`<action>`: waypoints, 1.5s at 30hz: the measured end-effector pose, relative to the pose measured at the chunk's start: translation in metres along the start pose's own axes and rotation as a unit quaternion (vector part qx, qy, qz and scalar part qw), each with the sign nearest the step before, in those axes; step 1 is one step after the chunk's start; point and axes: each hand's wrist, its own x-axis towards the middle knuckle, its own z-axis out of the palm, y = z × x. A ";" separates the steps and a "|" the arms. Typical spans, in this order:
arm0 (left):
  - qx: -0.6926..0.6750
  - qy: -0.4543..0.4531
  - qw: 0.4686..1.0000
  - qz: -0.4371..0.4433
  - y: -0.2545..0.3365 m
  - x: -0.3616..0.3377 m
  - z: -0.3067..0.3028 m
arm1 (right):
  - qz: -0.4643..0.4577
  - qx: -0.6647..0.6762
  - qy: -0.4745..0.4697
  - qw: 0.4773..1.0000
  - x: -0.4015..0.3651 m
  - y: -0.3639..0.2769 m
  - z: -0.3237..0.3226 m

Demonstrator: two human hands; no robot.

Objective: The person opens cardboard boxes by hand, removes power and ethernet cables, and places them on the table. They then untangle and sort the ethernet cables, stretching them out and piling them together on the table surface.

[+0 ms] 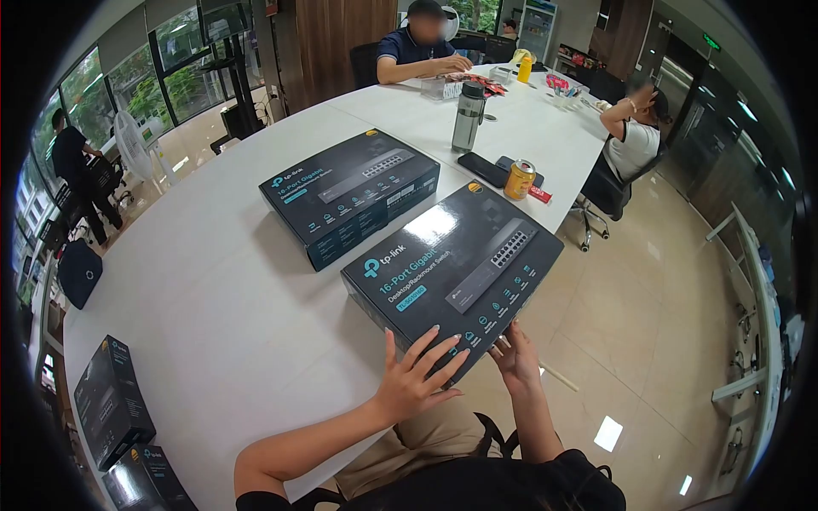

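The near box (460, 281) overhangs the right edge of the surface (221, 298), likely so the right hand (517, 362), half open, can support its side; the left hand (411, 383), grip spread wide, steadies its top against tipping.

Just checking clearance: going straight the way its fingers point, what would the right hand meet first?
The box under the left hand, most likely: the right hand has its fingertips at the box's edge, though whether they touch is unclear.
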 end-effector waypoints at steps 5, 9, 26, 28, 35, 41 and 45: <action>-0.013 -0.008 1.000 -0.006 0.005 0.001 -0.001 | -0.029 -0.008 0.073 0.997 0.000 -0.001 -0.002; -0.015 -0.012 1.000 -0.004 0.004 0.003 -0.002 | -0.090 -0.009 0.075 0.993 -0.006 -0.006 0.011; -0.048 0.034 0.998 0.015 0.001 -0.006 0.007 | -0.382 -0.095 0.010 0.919 -0.047 -0.028 0.024; -0.084 0.088 0.993 -0.007 0.002 -0.012 0.016 | -0.419 -0.102 -0.032 0.902 -0.045 -0.031 0.026; -0.014 0.102 0.994 0.042 0.004 -0.019 0.024 | -0.508 -0.261 -0.055 0.819 -0.016 -0.080 0.062; 0.003 0.002 1.000 0.031 0.008 -0.005 0.007 | -0.606 -0.504 -0.053 0.613 0.025 -0.121 0.123; -0.025 -0.006 0.999 0.029 0.007 -0.003 0.005 | -0.579 -0.516 -0.064 0.627 0.037 -0.107 0.168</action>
